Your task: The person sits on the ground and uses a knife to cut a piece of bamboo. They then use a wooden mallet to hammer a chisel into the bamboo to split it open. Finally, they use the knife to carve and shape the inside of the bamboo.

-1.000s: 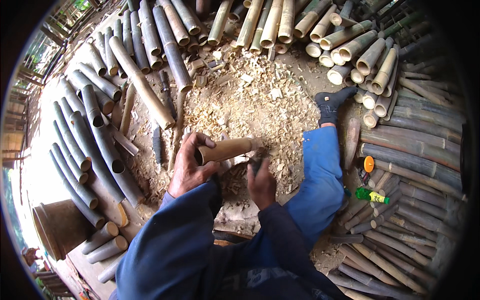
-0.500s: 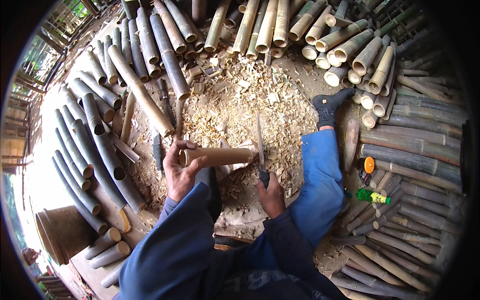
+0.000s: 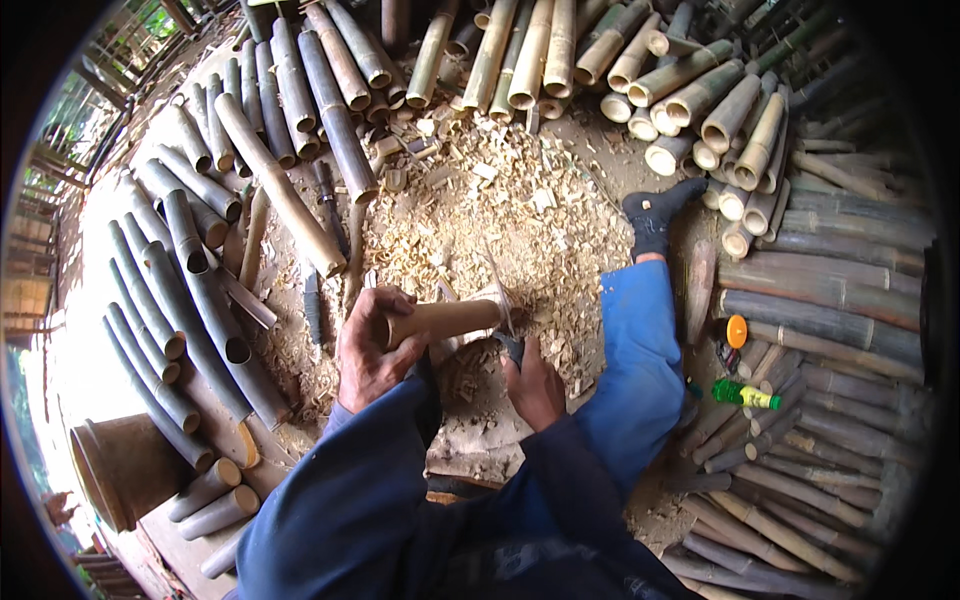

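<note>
My left hand (image 3: 368, 350) grips one end of a short tan bamboo piece (image 3: 447, 319), held level over a wooden block (image 3: 470, 440). My right hand (image 3: 535, 385) is closed on the dark handle of a chopping knife (image 3: 503, 310), whose thin blade rests against the bamboo piece's right end. Pale wood chips (image 3: 480, 220) cover the ground ahead. My leg in blue trousers (image 3: 635, 360) stretches forward to the right and ends in a dark sock (image 3: 652, 215).
Long bamboo poles lie on the left (image 3: 190, 290) and right (image 3: 820, 320). Cut bamboo tubes (image 3: 700, 110) are stacked at the back. A green bottle (image 3: 745, 394) and an orange lid (image 3: 737, 330) lie at the right, a brown bucket (image 3: 125, 465) at the lower left.
The knife was raised upright above the bamboo piece half a second ago; now it has come down onto the piece's right end. My left hand keeps its hold.
</note>
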`<state>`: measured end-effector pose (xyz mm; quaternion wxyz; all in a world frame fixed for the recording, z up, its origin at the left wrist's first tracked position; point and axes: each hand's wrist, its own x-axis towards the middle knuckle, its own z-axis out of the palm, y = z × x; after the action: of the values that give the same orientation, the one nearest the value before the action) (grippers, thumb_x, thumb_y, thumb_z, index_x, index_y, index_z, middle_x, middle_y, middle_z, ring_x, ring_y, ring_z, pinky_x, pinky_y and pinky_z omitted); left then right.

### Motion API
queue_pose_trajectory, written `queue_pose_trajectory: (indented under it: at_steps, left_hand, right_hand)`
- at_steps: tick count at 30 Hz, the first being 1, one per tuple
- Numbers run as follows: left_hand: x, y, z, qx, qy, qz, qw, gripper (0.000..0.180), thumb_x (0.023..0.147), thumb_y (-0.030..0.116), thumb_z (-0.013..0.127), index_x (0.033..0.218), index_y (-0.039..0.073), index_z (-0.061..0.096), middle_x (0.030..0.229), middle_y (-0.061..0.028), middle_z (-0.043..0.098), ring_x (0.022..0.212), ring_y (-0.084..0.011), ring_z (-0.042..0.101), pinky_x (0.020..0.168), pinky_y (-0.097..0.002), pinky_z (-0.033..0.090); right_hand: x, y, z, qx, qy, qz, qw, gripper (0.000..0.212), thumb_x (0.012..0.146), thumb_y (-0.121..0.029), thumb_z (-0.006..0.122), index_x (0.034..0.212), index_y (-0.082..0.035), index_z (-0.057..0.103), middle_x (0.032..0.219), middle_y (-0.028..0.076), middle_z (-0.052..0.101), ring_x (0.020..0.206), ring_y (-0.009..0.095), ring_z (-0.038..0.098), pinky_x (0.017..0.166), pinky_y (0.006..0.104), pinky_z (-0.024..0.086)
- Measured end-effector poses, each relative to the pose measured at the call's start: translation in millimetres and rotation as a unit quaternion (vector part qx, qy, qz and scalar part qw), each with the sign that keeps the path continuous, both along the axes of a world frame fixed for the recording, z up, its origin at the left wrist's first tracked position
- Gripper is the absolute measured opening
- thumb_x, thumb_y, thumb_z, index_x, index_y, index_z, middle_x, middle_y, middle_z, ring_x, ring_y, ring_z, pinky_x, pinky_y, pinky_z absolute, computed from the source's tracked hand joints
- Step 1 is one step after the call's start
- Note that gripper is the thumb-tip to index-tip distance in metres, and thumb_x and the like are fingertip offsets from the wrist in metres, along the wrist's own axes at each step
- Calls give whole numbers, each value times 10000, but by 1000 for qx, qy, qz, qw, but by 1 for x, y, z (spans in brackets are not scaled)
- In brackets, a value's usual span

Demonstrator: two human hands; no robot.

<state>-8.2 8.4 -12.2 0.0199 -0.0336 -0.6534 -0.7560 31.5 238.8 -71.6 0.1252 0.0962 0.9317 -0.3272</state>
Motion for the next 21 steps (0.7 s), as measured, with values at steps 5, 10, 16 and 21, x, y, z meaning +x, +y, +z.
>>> queue_pose_trajectory:
  at_steps: [5,10,16,21]
  left_hand:
    - [9,-7,1,-11,-33,12,999,383,747,-97,714,1057,34,530,1072,-72,527,1056,-166,527,970,-319,423]
    - [3,-7,0,-22,0,-4,1000,392,752,-97,714,1072,31,527,1059,-70,534,1034,-150,530,949,-297,431]
    - [9,-5,2,9,-53,29,998,379,786,-80,726,1079,31,513,1072,-68,527,1024,-151,531,945,-294,430]
    - [2,0,6,-47,-10,23,999,378,794,-59,737,1088,28,517,1054,-67,548,1008,-146,547,931,-290,446]
  right_hand:
    - [15,-16,28,-84,173,12,981,422,979,-281,601,1226,45,493,821,251,664,720,440,662,601,472,512]
    - [-5,-8,3,68,-78,42,994,459,985,-342,548,1237,23,432,862,272,678,760,443,672,607,491,515]
    - [13,-23,32,-82,137,-12,987,360,972,-261,591,1170,11,464,834,279,658,739,442,671,619,499,507]
    - [5,-8,-10,49,-55,-5,997,433,966,-295,586,1209,14,405,855,278,673,730,460,666,635,526,516]
